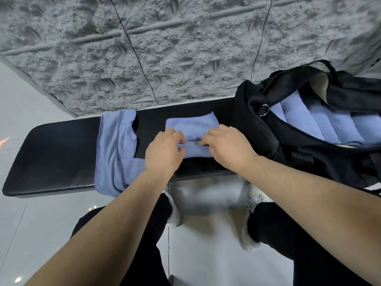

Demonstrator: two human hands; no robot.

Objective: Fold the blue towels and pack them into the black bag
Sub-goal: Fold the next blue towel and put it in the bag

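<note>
Both hands, left (165, 150) and right (226, 145), pinch the near folded edge of a towel (191, 125) at the table's (61, 153) centre, fingers curled on cloth. It looks soft, light and floppy, so holding the fold's corners should keep it tidy. The bag (288, 141) lies open at 3 o'clock, an unfolded towel (115, 145) at 9.

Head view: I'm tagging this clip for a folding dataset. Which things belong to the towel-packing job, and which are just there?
Part of the job:
- towel being folded, pinched by left hand and right hand
- unfolded towels draped over the bench
- black bag, open
- packed towels inside it

Just there:
- black bench
- textured grey wall
- tiled floor
</note>
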